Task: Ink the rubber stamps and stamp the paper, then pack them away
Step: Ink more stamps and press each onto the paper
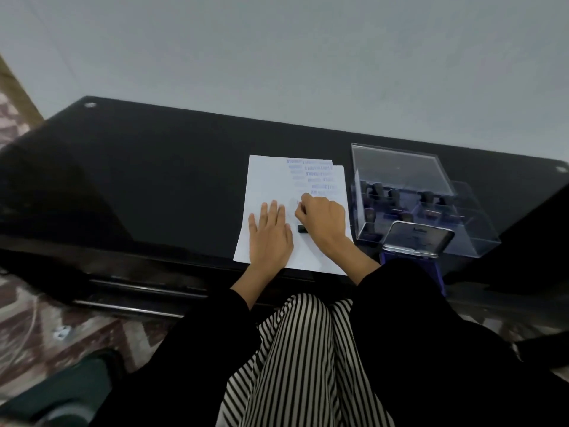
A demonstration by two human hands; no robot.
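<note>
Paper (pixel 271 180) lies on the black worktop (pixel 154 180), with purple prints at its far right. Left hand (pixel 271 234) lies flat on the sheet, fingers (pixel 272 211) straight and spread. Right hand (pixel 323 217) is clenched round a stamp (pixel 302 228), fingers curled over its top. Only the dark base shows, at the hand's near-left edge, down on the paper between the two hands. To the right stand a clear box (pixel 462 229) with stamps (pixel 394 195) and an open ink pad (pixel 418 240).
</note>
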